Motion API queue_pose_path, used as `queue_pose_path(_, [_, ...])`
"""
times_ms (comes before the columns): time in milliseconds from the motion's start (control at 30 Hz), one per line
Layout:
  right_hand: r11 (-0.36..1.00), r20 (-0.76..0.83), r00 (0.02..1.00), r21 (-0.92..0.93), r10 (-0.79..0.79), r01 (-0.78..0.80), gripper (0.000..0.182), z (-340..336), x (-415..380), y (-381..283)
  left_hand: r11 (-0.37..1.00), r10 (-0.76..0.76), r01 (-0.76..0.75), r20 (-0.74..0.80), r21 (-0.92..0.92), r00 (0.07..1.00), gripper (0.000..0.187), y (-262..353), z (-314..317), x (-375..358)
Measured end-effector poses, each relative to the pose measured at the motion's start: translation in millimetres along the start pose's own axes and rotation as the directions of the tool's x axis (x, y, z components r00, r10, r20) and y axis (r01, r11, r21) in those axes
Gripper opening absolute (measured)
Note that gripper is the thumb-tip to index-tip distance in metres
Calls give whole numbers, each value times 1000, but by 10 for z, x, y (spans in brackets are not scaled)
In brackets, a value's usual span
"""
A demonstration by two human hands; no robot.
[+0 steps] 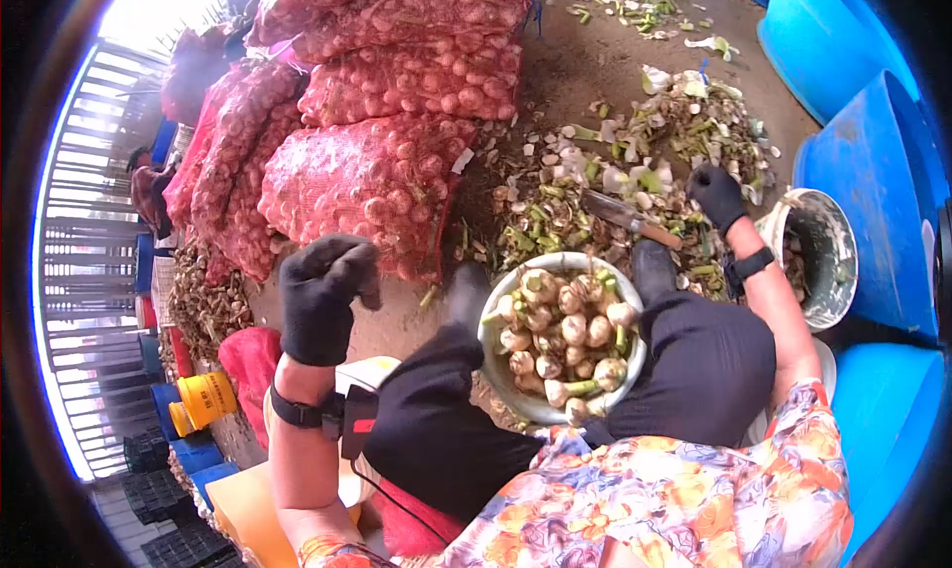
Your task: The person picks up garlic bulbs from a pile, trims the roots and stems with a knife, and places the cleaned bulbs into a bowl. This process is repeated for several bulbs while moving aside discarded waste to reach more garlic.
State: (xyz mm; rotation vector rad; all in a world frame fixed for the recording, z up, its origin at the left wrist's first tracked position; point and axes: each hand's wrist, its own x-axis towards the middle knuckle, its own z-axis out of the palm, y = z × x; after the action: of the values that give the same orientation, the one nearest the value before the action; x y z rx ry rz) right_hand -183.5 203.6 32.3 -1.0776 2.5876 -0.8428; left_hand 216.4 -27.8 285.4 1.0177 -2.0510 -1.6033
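My left hand (325,295), in a black glove, is raised to the left of my knees with its fingers curled into a fist. Nothing shows in it. Out to the right, my right hand (716,197) wears a black glove too and is closed, with nothing visible in its fingers. Between my legs sits a round pale basin (483,342) full of garlic bulbs (573,330) with trimmed stems. A knife (635,219) with a broad blade and wooden handle lies beyond the basin, on garlic trimmings (645,161), nearest my right hand.
Red mesh sacks (367,186) of bulbs are stacked ahead on the left. A whitish bucket (831,260) stands by my right forearm, with large blue tubs (873,201) behind it. A yellow bucket (205,399) is at left. Another person (151,196) is at far left.
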Motion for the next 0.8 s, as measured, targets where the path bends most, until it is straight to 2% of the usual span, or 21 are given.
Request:
queue_pose_path(67, [994,-68,995,76,-76,81,26,-478,-12,-124,989,-30,12,-120,-148,992,17,81,-9,-340])
queue_pose_path(100, [985,-83,993,140,-89,100,27,-727,-25,-203,989,-13,-5,-118,-147,993,17,122,27,-472])
queue_pose_path(167, [943,-213,946,177,-244,283,32,-1279,-180,-590,919,-27,-24,-124,-392,992,20,180,143,-719])
queue_pose_path(233, [928,-93,949,201,-301,314,26,-1729,-305,-797,915,34,-81,-126,-395,991,23,174,270,-881])
queue_pose_path(300, [926,-89,946,194,-313,325,29,-2115,-637,-1312,825,2,-49,-85,-563,996,22,205,398,-966])
queue_pose_path(333, [910,-100,924,168,-368,380,29,-2218,-759,-1461,752,22,-63,-71,-656,997,25,110,457,-939])
queue_pose_path(367, [891,-107,902,143,-418,430,29,-2301,-887,-1597,750,33,-67,-64,-658,997,25,69,547,-943])
queue_pose_path(400, [894,-118,903,137,-414,427,29,-2377,-1012,-1747,682,84,-82,-33,-726,996,25,48,650,-950])
queue_pose_path(433, [876,-37,891,166,-453,453,29,-2451,-1107,-1895,607,141,-92,-8,-789,990,25,3,715,-930])
queue_pose_path(467, [857,44,869,195,-494,477,28,-2505,-1176,-1999,568,177,-27,89,-823,980,30,-138,735,-869])
queue_pose_path(500, [858,35,870,188,-492,478,28,-2507,-1208,-2043,567,187,-28,95,-823,978,30,-255,791,-828])
queue_pose_path(533, [818,2,847,259,-532,513,27,-2471,-1191,-2049,476,8,17,24,-879,1000,31,-360,869,-797])
queue_pose_path(567, [770,-33,822,329,-569,546,25,-2427,-1136,-2013,373,-179,43,-26,-927,983,32,-458,952,-757])
queue_pose_path(600, [766,-9,836,396,-548,506,23,-2367,-1053,-1916,528,-146,-54,-154,-847,977,21,-594,1054,-821])
queue_pose_path(633, [784,0,877,448,-481,430,21,-2274,-964,-1800,522,-136,-46,-136,-851,981,21,-813,1118,-839])
queue_pose_path(667, [815,15,892,415,-451,405,18,-2183,-876,-1677,653,-106,-91,-210,-752,972,14,-1081,1181,-794])
queue_pose_path(700, [837,133,912,465,-387,288,16,-2074,-787,-1515,710,-117,-64,-208,-701,971,15,-1426,1181,-712])
queue_pose_path(733, [857,134,934,456,-331,238,18,-1905,-724,-1315,762,-128,-37,-206,-646,970,20,-1770,1181,-629])
queue_pose_path(767, [872,242,941,480,-235,95,18,-1768,-740,-1191,763,-150,11,-161,-646,976,22,-1865,1187,-563])
queue_pose_path(800, [865,315,925,502,-211,26,19,-1608,-733,-1021,764,-170,58,-115,-643,979,25,-1954,1193,-501])
